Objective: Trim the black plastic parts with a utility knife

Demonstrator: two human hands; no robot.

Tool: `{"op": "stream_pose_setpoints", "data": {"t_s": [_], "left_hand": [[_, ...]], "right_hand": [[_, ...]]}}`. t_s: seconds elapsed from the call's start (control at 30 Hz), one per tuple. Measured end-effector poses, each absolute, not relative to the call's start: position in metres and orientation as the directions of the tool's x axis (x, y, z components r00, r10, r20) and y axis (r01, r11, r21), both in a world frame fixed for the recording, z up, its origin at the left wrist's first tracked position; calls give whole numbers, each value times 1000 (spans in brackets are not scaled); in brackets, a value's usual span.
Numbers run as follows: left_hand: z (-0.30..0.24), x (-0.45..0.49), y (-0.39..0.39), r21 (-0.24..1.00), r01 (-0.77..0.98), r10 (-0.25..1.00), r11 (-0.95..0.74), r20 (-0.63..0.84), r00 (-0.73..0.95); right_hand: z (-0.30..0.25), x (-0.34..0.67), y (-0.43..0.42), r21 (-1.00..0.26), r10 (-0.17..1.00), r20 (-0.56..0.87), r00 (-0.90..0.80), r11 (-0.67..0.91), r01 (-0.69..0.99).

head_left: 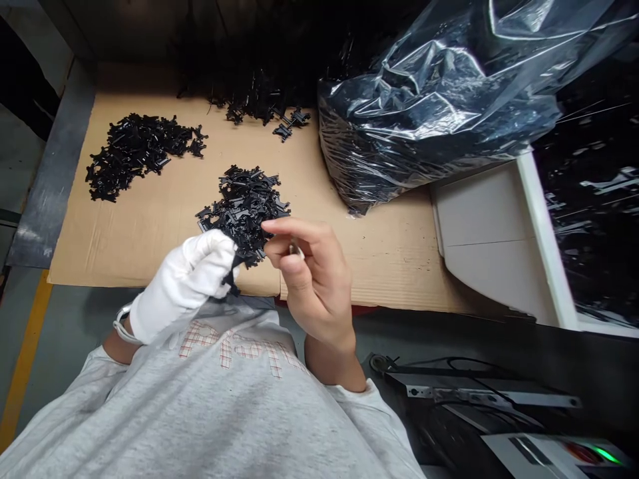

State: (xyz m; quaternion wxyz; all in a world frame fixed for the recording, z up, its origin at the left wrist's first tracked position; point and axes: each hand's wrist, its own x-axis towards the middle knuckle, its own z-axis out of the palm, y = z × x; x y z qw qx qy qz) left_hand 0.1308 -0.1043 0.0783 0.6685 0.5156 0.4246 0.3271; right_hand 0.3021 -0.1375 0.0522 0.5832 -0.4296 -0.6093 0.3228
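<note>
My left hand (187, 276), in a white cloth glove, is closed on a small black plastic part (231, 283) that hangs below its fingertips. Most of that part is hidden by the glove. My right hand (319, 286) is bare, just to the right of the left one. Its thumb and curled fingers close around a small, pale, metal-looking tool (296, 249), of which only the end shows; its kind I cannot make out. The index finger points left. Directly beyond both hands lies a pile of black plastic parts (244, 206) on the cardboard sheet (174, 246).
Another heap of black parts (142, 153) sits at the far left, with more loose parts (292, 123) at the back. A large black plastic bag (439, 113) leans over an open white box (494, 226) on the right. Below right is a device with a green light (606, 454).
</note>
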Motion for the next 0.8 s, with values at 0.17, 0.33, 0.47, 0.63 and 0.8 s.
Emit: {"op": "stream_pose_setpoints", "data": {"t_s": [0.17, 0.33, 0.47, 0.63, 0.8], "left_hand": [[75, 142, -95, 987, 160, 887, 29, -100, 452], [49, 119, -64, 843, 514, 932, -161, -42, 361], [23, 63, -26, 486, 866, 988, 118, 26, -150], [0, 14, 3, 255, 915, 946, 312, 5, -324], [-10, 12, 5, 230, 941, 967, 249, -4, -255]], "right_hand": [[60, 297, -133, -968, 969, 244, 39, 241, 71], [43, 302, -111, -981, 996, 74, 52, 64, 182], [20, 311, -84, -912, 994, -16, 111, -60, 405], [6, 318, -64, -872, 989, -32, 146, -100, 480], [8, 323, -70, -859, 980, -7, 198, -107, 500]]}}
